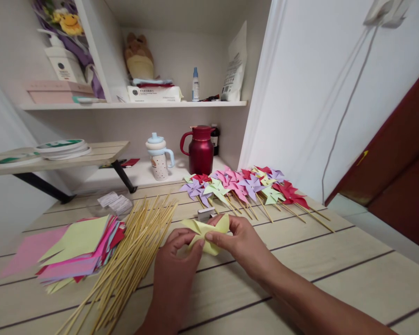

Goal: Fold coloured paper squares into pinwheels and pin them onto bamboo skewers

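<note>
At the near edge of the wooden tabletop (335, 274), both my hands are closed on one sheet of pale yellow paper (206, 231), raised just above the boards. My left hand (177, 260) pinches the lower left part between thumb and fingertips; my right hand (242, 245) grips the right side, thumb on top pressing toward the centre. Several corners are already folded inward, so I judge the step in hand to be forming the vanes of a pinwheel, about midway: the points are gathered but nothing yet pins them.

Assessment of the next move: the folded tips must be kept stacked at the centre with one hand while the other is freed for a stick. The bamboo skewers (125, 265) lie in a loose heap just to my left, touching the stack of coloured paper squares (77, 253). A small grey object (206, 213) sits just beyond the yellow sheet; I cannot tell what it is.

Finished pinwheels (244, 186) lie in a row further back, sticks pointing toward me.

Writing: the white pump bottle (63, 63) and the flat white packet (154, 93) on the shelf carry dark round marks with print too small to read. The red jug (199, 149) shows no label.
</note>
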`<state>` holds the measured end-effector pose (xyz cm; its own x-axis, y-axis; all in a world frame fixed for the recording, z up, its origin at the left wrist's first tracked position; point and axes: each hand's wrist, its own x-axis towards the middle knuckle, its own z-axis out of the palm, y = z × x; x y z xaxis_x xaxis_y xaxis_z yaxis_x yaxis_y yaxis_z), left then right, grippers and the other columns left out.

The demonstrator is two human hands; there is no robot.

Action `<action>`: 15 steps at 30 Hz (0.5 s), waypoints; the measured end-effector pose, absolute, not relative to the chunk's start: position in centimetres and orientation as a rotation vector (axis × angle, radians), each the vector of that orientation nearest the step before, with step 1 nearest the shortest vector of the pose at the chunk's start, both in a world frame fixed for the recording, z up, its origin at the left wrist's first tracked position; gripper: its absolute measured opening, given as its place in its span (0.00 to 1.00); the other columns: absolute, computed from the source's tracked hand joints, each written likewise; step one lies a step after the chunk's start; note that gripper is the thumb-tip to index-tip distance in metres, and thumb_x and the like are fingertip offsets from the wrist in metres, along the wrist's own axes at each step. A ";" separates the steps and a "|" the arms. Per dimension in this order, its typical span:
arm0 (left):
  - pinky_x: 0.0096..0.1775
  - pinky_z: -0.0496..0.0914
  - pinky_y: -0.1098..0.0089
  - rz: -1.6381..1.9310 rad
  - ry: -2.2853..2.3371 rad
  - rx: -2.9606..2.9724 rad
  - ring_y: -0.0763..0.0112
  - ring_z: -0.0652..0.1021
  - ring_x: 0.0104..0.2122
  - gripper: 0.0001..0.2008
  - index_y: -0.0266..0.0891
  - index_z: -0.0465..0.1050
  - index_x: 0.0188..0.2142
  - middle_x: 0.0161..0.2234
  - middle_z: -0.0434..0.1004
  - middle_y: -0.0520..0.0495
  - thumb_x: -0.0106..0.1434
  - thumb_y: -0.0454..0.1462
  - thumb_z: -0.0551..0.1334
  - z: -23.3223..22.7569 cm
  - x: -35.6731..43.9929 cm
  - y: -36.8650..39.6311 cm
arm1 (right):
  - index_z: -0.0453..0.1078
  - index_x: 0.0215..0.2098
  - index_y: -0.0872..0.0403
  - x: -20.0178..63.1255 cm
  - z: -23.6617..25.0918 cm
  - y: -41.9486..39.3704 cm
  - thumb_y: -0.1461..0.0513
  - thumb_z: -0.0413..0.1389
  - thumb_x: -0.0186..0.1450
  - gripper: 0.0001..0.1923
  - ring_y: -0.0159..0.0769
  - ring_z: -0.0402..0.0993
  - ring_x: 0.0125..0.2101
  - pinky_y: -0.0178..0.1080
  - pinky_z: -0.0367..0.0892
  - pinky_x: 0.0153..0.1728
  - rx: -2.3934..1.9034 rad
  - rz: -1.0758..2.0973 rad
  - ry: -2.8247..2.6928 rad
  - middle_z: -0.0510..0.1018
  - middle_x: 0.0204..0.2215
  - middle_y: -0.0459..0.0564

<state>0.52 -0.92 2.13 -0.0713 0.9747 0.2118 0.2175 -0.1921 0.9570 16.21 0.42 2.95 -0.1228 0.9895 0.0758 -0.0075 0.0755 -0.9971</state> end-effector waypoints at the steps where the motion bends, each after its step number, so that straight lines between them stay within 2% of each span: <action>1: 0.45 0.67 0.65 1.323 1.328 1.471 0.61 0.77 0.39 0.10 0.39 0.79 0.27 0.34 0.77 0.46 0.54 0.43 0.65 2.1 0.5 -1.0 | 0.73 0.31 0.58 16.2 2.9 0.4 0.61 0.64 0.55 0.08 0.30 0.65 0.25 0.33 0.62 0.28 -1.088 1.247 -1.329 0.73 0.24 0.43; 10: 0.45 0.68 0.65 1.302 1.274 1.340 0.59 0.76 0.42 0.11 0.38 0.80 0.30 0.38 0.75 0.44 0.54 0.42 0.65 1.8 1.0 -1.0 | 0.74 0.31 0.59 16.0 1.9 1.0 0.60 0.68 0.51 0.13 0.32 0.69 0.24 0.36 0.64 0.28 -1.044 1.435 -1.152 0.77 0.24 0.46; 15: 0.44 0.67 0.66 1.294 1.309 1.285 0.59 0.76 0.41 0.09 0.38 0.81 0.29 0.36 0.77 0.45 0.53 0.41 0.65 2.3 0.9 -1.2 | 0.75 0.31 0.59 15.6 1.4 1.1 0.58 0.67 0.53 0.13 0.32 0.70 0.25 0.36 0.64 0.30 -0.967 1.469 -1.153 0.77 0.26 0.47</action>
<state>0.91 -1.22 2.27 -0.0922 0.9925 0.0800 0.0918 -0.0715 0.9932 15.55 1.07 1.43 -0.1882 0.9821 -0.0117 -0.2220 -0.0542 -0.9736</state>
